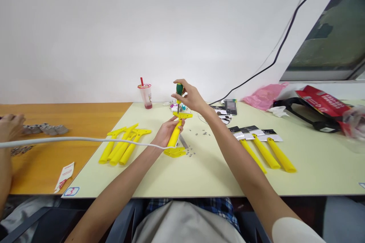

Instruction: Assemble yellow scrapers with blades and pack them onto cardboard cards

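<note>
My left hand is closed around the handle of a yellow T-shaped scraper, its wide head upward. Above it, my right hand grips a screwdriver with a green and yellow handle. The screwdriver stands upright, its shaft pointing down at the scraper's head; whether the tip sits in a screw is too small to tell. Just below lie loose yellow head pieces and a flat metal blade. Small screws are scattered to the right of them.
Several yellow T-shaped handles lie at left; yellow handles with black-and-white packaging lie at right. A cup with a red straw stands near the wall. A white cable crosses the view. Another person's hand is at the far left.
</note>
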`<state>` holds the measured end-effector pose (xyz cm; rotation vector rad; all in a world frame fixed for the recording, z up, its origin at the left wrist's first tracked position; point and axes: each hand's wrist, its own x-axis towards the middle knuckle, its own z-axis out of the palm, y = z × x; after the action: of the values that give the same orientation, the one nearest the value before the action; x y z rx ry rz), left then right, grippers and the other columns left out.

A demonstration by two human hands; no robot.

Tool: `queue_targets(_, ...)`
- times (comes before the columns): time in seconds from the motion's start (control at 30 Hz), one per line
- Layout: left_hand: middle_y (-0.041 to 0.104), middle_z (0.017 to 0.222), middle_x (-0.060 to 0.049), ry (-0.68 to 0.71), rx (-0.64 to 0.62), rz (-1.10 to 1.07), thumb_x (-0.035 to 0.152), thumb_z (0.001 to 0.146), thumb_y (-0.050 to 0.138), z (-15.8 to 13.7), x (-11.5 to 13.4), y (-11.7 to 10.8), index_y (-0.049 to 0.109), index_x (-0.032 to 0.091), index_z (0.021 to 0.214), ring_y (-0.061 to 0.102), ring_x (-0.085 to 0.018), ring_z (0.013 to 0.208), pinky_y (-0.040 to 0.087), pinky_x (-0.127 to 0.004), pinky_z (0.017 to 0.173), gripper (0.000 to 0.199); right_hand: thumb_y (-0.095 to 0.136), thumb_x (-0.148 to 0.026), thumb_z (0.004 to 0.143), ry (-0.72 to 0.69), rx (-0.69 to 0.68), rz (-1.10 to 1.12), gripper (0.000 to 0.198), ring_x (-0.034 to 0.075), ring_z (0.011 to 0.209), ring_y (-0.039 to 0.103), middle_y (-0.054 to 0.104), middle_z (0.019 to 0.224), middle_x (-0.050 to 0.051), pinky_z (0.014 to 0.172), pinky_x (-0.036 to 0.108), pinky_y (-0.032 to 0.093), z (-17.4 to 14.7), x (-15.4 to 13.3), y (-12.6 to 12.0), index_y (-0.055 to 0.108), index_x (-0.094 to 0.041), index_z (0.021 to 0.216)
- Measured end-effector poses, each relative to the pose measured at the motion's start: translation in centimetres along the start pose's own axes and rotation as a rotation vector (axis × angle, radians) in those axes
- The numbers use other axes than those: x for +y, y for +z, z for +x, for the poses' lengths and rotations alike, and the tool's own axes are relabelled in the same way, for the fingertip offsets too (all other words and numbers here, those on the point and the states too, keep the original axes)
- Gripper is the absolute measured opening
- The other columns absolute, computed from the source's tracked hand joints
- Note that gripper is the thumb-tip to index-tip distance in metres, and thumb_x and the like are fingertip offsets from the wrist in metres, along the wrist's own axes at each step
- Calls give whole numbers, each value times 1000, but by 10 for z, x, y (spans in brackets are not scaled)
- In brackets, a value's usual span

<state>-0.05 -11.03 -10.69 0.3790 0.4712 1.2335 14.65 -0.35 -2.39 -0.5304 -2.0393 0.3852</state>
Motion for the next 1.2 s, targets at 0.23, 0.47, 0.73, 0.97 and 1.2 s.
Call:
queue_targets(0.23,69,122,-14,2,73,-36,-9,87,58,1,-4,-4,57,18,112,75,-15,94,52,-17,63,36,57,-24,98,17,-179,118,47,25,109,71,69,129,14,90,44,64,0,-10,-4,53,-24,144)
queue_targets(0.47,70,125,-16,15,4,5,-7,87,61,-4,-8,3,60,18,123,74,-14,92,53,-17,63,44,67,-37,99,-25,-149,44,39,19,86,67,71,99,1,87,39,61,0,-21,-10,57,-27,136)
queue_targets(0.73,68,131,-17,27,64,-67,-7,93,58,-11,-6,0,61,18,118,75,-14,93,54,-17,63,35,64,-25,97,12,-255,64,46,20,91,68,73,111,6,86,38,58,-3,-31,-15,54,-25,141)
queue_targets(0.97,68,135,-18,70,110,-61,-7,93,56,-11,-7,-3,60,18,119,75,-14,92,55,-17,63,37,59,-21,97,-36,-292,42,46,21,102,68,70,127,12,87,36,55,-6,-31,-11,49,-23,142)
queue_targets(1.2,72,119,-11,104,68,-29,-7,88,62,-13,-6,-4,60,19,118,75,-14,90,54,-18,63,40,64,-33,99,-25,-240,-8,35,21,88,64,71,105,5,85,38,55,-7,-31,-10,51,-25,130)
